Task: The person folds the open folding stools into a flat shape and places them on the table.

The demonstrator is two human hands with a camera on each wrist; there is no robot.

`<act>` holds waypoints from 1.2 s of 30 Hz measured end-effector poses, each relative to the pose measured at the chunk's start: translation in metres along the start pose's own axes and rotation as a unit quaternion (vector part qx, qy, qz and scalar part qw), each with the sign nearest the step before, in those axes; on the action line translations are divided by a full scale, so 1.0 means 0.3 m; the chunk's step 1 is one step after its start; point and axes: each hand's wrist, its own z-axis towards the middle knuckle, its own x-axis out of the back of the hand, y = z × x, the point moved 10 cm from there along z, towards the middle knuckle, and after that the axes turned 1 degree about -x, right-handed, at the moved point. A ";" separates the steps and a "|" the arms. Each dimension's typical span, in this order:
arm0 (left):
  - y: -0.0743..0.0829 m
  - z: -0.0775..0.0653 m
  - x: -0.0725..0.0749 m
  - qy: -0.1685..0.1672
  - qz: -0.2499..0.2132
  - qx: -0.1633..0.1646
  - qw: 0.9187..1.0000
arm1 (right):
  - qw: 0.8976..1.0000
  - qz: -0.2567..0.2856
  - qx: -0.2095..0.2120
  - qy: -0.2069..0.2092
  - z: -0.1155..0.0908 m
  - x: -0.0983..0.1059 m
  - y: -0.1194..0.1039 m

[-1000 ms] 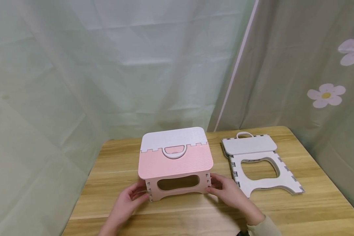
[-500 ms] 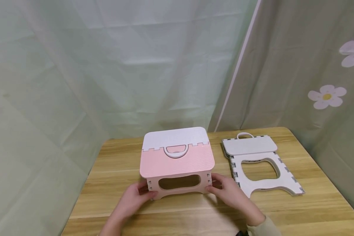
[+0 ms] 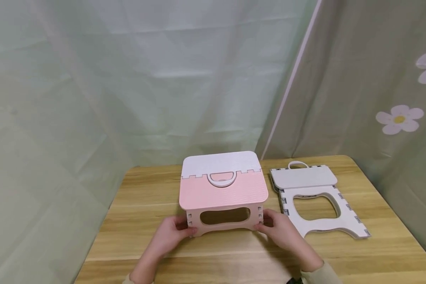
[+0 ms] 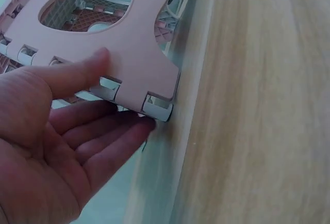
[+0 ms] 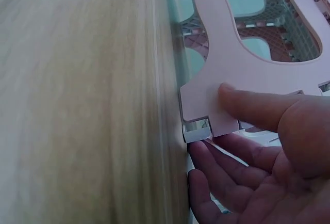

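Note:
An unfolded folding stool, with a pink-and-white top and pale pink legs, stands upright on the wooden table. At its lower left corner my left hand pinches the leg panel, thumb on the front face and fingers behind the hinged edge. My right hand grips the opposite lower corner the same way. The left wrist view shows the left thumb flat on the leg panel. In the right wrist view, the right thumb presses the panel while the fingers curl underneath the edge.
A white folding stool, folded flat with its handle up, lies on the table just right of my right hand. Pale curtains hang behind and beside the wooden table.
The pink-and-white stool has shifted slightly right, nearer the white one, with both hands on it. My left thumb has moved from the stool's edge onto its front face.

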 end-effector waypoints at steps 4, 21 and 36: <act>0.012 -0.005 0.005 0.013 0.032 -0.001 0.999 | 1.000 -0.009 -0.013 0.014 -0.003 0.005 0.010; 0.030 -0.005 -0.007 0.017 0.026 -0.022 0.999 | 0.999 -0.004 -0.008 0.042 -0.014 -0.004 0.006; 0.021 -0.010 -0.004 0.020 0.042 -0.032 0.998 | 0.999 -0.025 -0.001 0.048 -0.017 -0.010 -0.003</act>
